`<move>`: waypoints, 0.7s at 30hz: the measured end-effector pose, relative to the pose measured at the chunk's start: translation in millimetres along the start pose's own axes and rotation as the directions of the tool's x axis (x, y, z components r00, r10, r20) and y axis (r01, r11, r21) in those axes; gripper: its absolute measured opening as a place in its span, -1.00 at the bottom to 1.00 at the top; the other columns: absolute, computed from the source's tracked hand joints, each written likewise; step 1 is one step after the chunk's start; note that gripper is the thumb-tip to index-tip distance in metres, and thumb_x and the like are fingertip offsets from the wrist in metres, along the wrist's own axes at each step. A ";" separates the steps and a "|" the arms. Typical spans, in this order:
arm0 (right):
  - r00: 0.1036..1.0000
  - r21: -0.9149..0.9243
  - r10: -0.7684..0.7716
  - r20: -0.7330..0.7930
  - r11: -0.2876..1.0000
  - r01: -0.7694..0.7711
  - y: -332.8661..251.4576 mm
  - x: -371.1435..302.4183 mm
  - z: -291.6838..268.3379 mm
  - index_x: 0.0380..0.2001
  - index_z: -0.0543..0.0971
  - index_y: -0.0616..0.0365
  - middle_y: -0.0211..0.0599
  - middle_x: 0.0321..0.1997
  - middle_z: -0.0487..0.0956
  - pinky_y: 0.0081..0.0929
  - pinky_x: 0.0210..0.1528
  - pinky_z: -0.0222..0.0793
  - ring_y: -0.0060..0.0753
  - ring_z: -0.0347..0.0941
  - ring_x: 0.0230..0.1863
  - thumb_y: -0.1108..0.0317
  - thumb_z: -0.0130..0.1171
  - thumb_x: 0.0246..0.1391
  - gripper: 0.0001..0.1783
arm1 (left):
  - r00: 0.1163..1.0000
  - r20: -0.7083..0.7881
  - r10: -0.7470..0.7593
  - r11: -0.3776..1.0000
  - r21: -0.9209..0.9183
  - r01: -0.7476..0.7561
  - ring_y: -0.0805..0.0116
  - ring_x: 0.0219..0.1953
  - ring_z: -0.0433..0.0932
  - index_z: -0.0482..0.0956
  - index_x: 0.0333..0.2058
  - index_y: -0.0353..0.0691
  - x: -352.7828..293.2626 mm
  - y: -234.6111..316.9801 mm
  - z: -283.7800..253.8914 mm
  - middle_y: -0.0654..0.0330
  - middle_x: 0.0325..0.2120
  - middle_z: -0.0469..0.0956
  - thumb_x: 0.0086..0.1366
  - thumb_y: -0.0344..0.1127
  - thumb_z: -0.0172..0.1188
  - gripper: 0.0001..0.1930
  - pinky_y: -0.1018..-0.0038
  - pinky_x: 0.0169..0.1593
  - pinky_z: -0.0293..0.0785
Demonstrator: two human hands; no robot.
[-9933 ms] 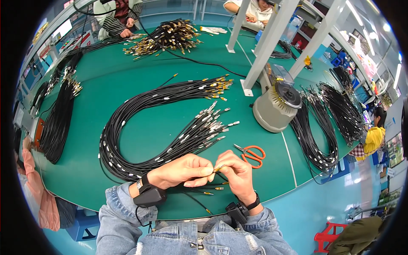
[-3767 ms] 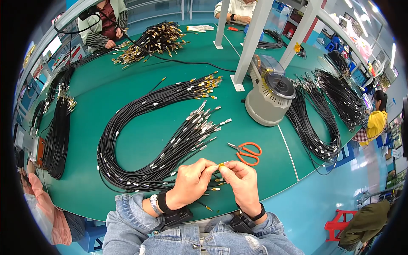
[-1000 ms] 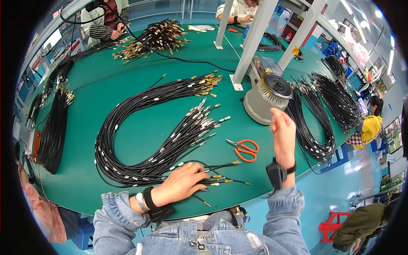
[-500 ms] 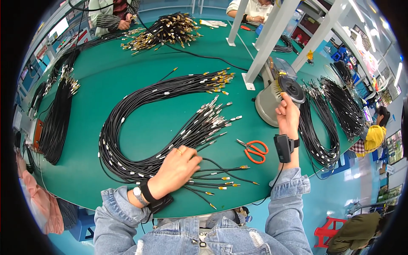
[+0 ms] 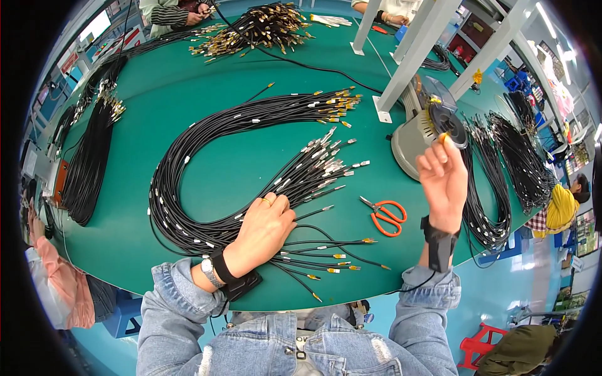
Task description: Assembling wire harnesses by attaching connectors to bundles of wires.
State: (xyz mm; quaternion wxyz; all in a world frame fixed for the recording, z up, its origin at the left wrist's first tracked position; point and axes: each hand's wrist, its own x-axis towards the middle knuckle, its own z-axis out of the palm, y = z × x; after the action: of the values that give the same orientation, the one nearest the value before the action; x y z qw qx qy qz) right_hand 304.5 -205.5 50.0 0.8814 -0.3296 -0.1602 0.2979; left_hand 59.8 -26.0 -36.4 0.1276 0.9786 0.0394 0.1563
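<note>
- The left hand [image 5: 266,227] lay palm down on the green table [image 5: 207,81], fingers loosely curled over the near end of a looped bundle of black cables [image 5: 207,156]; whether it gripped any one cable could not be told.
- The bundle curved away from the hand in a wide arc, its silver-tipped ends [image 5: 326,164] fanned out just beyond the fingers and its gold-tipped ends [image 5: 335,103] farther off.
- A few loose black cables with gold connectors [image 5: 326,260] lay spread on the table just right of the left hand.
- The right hand [image 5: 444,178] was raised upright, pinching a small gold piece [image 5: 443,137] between fingertips in front of a grey machine with a black spool [image 5: 429,128].
- Orange-handled scissors [image 5: 385,215] lay flat between the two hands, apart from both.
- More black cable bundles [image 5: 495,188] lay beyond the right hand, and another [image 5: 88,163] at the far left.
- A heap of gold-ended cables [image 5: 263,28] sat at the far edge, near another person's hands [image 5: 194,9].
</note>
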 end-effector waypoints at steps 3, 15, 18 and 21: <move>0.992 -0.089 0.077 0.101 0.994 -0.068 14.7 -26.5 7.1 -0.32 0.42 0.21 -0.53 -0.60 0.22 -0.63 -0.47 0.01 -0.70 0.07 -0.60 0.39 -0.05 0.15 -0.88 | 0.997 -0.071 0.017 0.999 -0.043 -0.020 0.24 -0.35 0.34 0.45 -0.55 -0.25 7.9 6.3 4.9 0.18 -0.50 0.34 -0.03 -0.35 0.23 -0.86 0.38 -0.32 0.26; 0.961 -0.498 0.268 -0.071 0.825 -0.267 79.9 -110.5 5.1 -0.41 0.45 0.24 -0.44 -0.38 0.40 -0.62 -0.18 0.23 -0.62 0.31 -0.33 0.47 0.07 0.05 -0.93 | 0.968 -0.030 -0.249 0.857 -0.473 0.206 0.31 -0.55 0.46 0.46 -0.45 -0.29 32.5 22.2 13.8 0.18 -0.61 0.48 0.08 -0.41 0.22 -0.87 0.46 -0.46 0.35; 0.951 -0.553 0.307 -0.030 0.787 -0.272 87.5 -117.7 5.3 -0.39 0.45 0.26 -0.46 -0.35 0.41 -0.65 -0.17 0.24 -0.65 0.32 -0.28 0.45 0.07 0.07 -0.91 | 0.957 0.050 -0.287 0.728 -0.637 0.252 0.42 -0.59 0.47 0.49 -0.41 -0.31 27.0 33.8 -0.5 0.18 -0.61 0.51 0.11 -0.43 0.20 -0.90 0.53 -0.51 0.35; 0.958 -0.599 0.285 0.022 0.771 -0.215 95.1 -118.0 7.1 -0.40 0.45 0.25 -0.46 -0.33 0.42 -0.66 -0.18 0.24 -0.66 0.31 -0.29 0.45 0.07 0.08 -0.92 | 0.952 0.089 -0.292 0.624 -0.737 0.260 0.51 -0.60 0.46 0.52 -0.38 -0.34 21.0 40.1 -6.7 0.19 -0.60 0.53 0.13 -0.46 0.19 -0.91 0.58 -0.55 0.33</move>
State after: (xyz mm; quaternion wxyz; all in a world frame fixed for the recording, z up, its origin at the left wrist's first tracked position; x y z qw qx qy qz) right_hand 170.2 -218.9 -19.3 0.6770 -0.5884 -0.2485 0.3657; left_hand 79.0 -60.6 -13.5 0.5353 0.8206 0.1247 0.1565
